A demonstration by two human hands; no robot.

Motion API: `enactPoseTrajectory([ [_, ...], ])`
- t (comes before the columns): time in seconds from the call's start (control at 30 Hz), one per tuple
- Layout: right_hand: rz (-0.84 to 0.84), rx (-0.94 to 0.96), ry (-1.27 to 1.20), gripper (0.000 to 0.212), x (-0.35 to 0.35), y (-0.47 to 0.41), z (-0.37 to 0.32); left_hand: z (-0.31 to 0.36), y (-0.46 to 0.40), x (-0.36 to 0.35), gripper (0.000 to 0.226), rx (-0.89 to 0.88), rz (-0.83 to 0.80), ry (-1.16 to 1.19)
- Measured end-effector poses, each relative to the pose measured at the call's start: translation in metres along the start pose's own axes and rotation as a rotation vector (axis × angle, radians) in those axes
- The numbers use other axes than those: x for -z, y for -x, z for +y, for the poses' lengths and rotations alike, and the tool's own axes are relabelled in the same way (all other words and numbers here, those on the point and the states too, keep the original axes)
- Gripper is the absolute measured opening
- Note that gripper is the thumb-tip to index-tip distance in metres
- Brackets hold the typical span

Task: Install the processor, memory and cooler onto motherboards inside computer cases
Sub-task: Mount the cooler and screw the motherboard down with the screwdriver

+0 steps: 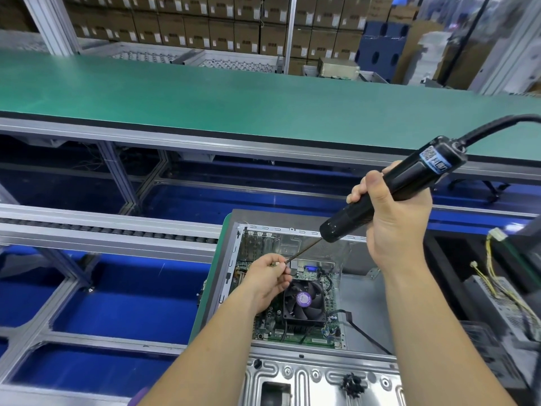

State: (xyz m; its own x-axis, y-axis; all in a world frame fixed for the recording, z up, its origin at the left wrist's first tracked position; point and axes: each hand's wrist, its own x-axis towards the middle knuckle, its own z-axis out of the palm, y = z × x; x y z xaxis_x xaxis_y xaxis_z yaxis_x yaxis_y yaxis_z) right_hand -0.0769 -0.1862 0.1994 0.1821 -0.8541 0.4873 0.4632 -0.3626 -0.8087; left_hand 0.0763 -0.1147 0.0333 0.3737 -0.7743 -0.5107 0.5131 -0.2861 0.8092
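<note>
Two bare hands worked over the open computer case [295, 230] that lay on its side on the green-edged pallet [205, 300] before us. Our right hand [392, 218] wrapped its fingers firmly round the black electric screwdriver [389, 189], whose cable [497, 124] rose off to the right; the tool slanted down and to the left, its thin bit [304, 251] reaching toward the motherboard [292, 323]. Our left hand [268, 281] pinched the tip of that bit between thumb and forefinger, the other fingers curled beneath; whether a screw sat at the tip we could not tell. That hand hovered just above the board, beside the upper left corner of the cooler [304, 298], a black fan with a purple label at its hub, seated on the motherboard inside the case. A black lead [363, 332] trailed from the board across the case floor. To the right stood a power supply [497, 306] with yellow wires [491, 265]. Beyond ran a roller conveyor [111, 227] and a long green bench [205, 95], with stacked cartons [205, 24] behind.
</note>
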Motion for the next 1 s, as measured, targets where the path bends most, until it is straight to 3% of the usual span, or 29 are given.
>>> enactPoseTrajectory([
  [0.4,-0.024,0.024,0.097,0.024,-0.010,0.007,0.003,-0.001,-0.002,0.005,0.013,-0.007,0.079,0.051],
  [0.83,-0.018,0.057,0.124,0.022,-0.013,0.004,0.008,0.005,0.005,0.001,0.022,0.004,0.136,0.065],
  [0.9,-0.027,0.056,0.130,0.022,-0.014,0.004,0.009,0.008,0.014,-0.001,0.024,-0.120,0.235,-0.207],
  [1.0,-0.041,0.055,0.128,0.022,-0.021,0.004,0.010,0.016,0.036,-0.008,0.017,-0.543,0.357,-0.810],
])
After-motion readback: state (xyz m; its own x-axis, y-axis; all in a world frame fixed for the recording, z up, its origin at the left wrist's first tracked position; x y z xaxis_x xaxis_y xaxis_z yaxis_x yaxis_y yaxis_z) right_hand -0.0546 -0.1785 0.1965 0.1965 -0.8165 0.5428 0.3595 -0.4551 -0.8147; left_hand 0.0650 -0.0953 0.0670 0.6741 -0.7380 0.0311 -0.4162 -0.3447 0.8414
